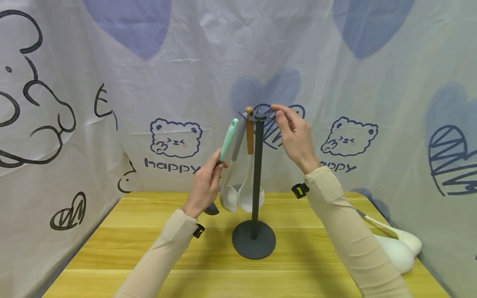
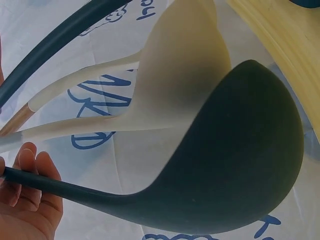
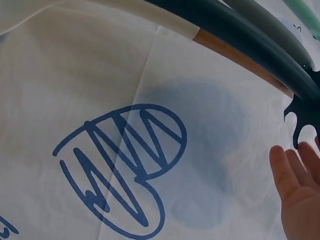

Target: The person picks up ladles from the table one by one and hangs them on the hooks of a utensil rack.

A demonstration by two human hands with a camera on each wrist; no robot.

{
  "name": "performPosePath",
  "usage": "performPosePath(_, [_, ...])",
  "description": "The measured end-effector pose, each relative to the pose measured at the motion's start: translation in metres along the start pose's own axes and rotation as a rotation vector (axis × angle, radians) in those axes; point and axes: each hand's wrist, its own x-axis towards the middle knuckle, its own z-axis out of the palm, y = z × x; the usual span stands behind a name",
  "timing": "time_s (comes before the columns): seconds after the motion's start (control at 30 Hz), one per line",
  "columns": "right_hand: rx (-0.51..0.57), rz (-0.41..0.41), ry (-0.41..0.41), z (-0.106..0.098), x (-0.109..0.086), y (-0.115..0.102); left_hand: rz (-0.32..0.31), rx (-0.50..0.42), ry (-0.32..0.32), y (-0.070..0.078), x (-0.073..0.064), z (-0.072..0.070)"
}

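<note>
My left hand (image 1: 203, 186) grips a ladle by the lower part of its mint-green handle (image 1: 229, 138). Its large dark bowl (image 2: 240, 160) hangs below the hand, tilted. Beside it is a dark utensil stand with an upright pole (image 1: 257, 174) and a ring of hooks (image 3: 305, 112) on top. Two pale ladles hang there, one with a grey handle (image 1: 239, 138), the other with a wooden handle (image 1: 250, 138). At the right side of the hooks is my right hand (image 1: 296, 134), its fingers fairly straight and fingertips right at a hook.
The stand's round dark base (image 1: 254, 244) rests on a wood-grain table (image 1: 179, 265). Toward the right edge lie a cream ladle (image 1: 408, 240) and a white rounded thing (image 1: 396, 253), partly behind the right forearm. A printed cloth (image 1: 208, 49) hangs behind and at both sides.
</note>
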Motion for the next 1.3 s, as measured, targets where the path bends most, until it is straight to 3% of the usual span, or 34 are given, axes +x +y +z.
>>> performPosePath(0.57, [-0.053,-0.013,-0.015,-0.002,0.007,-0.002,0.035,-0.034,0.033,0.003,0.008,0.005])
performPosePath(1.3, [-0.052,-0.028,-0.016,-0.002,0.003,-0.004,0.073,-0.053,0.056,0.020,0.015,0.007])
